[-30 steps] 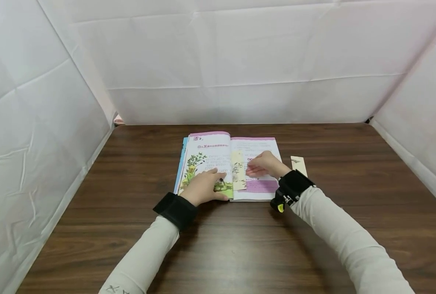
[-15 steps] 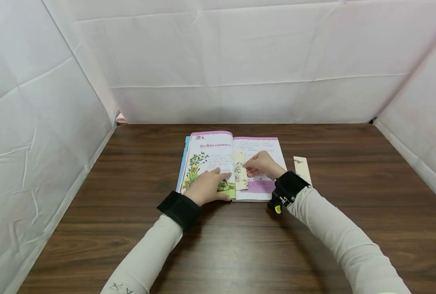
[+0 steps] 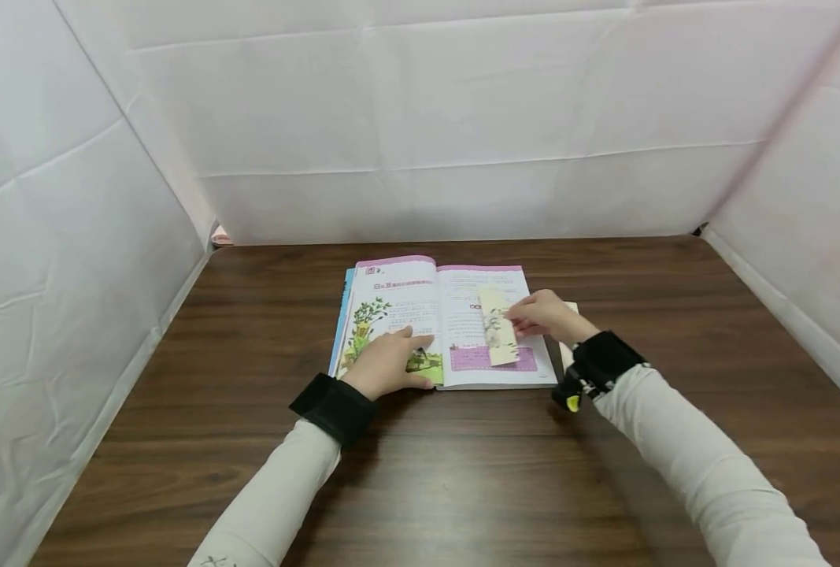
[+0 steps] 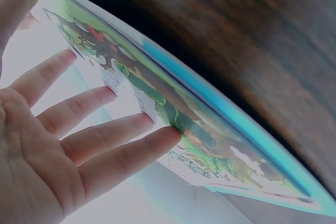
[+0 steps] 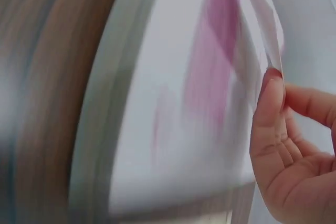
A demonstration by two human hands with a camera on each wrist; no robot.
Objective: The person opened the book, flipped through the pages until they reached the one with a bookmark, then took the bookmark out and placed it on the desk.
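Bookmark, cream with a plant print, is pinched at its right edge by the right hand; thumb and fingertips are curled onto it, as the right wrist view confirms with the thumb pressed against the thin strip. It is held over the right-hand page of the open book, well right of the spine. One book is counted, lying flat on the dark wood table, near its far middle. A second bookmark is mostly hidden behind the right hand, just beside the book's right edge; two bookmarks in total. Left hand is laid flat on the illustrated left page, fingers straight and slightly spread, nothing gripped. Black wrist straps are worn on both arms. White sheeting is seen on three sides.
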